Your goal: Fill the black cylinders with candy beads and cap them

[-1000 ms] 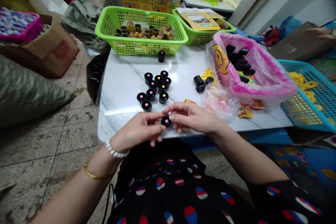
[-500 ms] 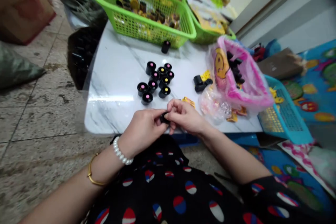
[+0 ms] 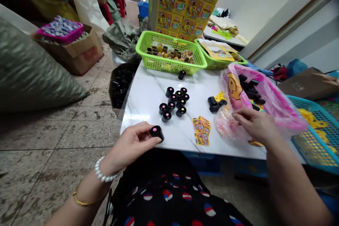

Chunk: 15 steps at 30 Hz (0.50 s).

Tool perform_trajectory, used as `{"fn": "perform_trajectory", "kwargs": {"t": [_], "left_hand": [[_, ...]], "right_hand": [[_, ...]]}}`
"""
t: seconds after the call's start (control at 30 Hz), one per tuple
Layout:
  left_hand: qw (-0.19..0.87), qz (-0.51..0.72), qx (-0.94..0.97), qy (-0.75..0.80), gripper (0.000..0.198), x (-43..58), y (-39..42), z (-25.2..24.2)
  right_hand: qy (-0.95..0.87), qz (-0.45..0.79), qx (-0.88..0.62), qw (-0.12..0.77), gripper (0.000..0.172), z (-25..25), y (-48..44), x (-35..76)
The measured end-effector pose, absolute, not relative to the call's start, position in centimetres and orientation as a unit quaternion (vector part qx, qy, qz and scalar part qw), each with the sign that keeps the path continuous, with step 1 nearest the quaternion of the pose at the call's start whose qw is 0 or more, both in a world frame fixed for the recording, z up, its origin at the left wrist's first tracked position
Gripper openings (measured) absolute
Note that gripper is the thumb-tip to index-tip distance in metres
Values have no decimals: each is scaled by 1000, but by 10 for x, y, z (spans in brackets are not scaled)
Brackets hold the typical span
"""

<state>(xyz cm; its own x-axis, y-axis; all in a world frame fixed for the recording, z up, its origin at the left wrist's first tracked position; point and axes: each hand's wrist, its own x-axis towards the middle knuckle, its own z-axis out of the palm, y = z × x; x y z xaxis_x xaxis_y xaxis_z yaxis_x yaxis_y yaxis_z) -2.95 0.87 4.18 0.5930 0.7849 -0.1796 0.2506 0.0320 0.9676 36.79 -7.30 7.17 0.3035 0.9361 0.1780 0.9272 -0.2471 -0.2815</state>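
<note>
In my left hand (image 3: 134,144) a small black plastic cup (image 3: 157,132) with a pink dot inside is gripped between thumb and fingers, just over the table's front left part. My right hand (image 3: 259,123) reaches over a clear plastic bag (image 3: 225,123) of small pink pieces, its fingers stretched toward the bag's top. I see nothing held in it. Ahead of my left hand stands a group of several black cups (image 3: 172,106) with pink or yellow dots. Printed yellow cards (image 3: 201,130) lie fanned out between my hands.
A green basket (image 3: 169,65) of wrapped pieces stands at the back, with one black cup (image 3: 182,75) before it. A pink-lined bin (image 3: 288,113) with black parts is at the right, beside a blue basket (image 3: 317,109) of yellow pieces. Loose black parts (image 3: 217,104) lie near the bin.
My hands have parted. The left one keeps the black cup and now shows its pink dot; the right one has moved right to the clear bag. The view has tilted up.
</note>
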Motion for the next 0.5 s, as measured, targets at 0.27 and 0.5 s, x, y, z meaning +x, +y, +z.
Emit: {"fn": "perform_trajectory", "kwargs": {"t": [0.27, 0.5], "left_hand": [[466, 244, 745, 410, 20, -39, 25, 43], [252, 324, 821, 398, 25, -6, -19, 21]], "right_hand": [[-570, -23, -762, 306, 27, 105, -82, 318], [-432, 567, -576, 400, 40, 62, -81, 184]]}}
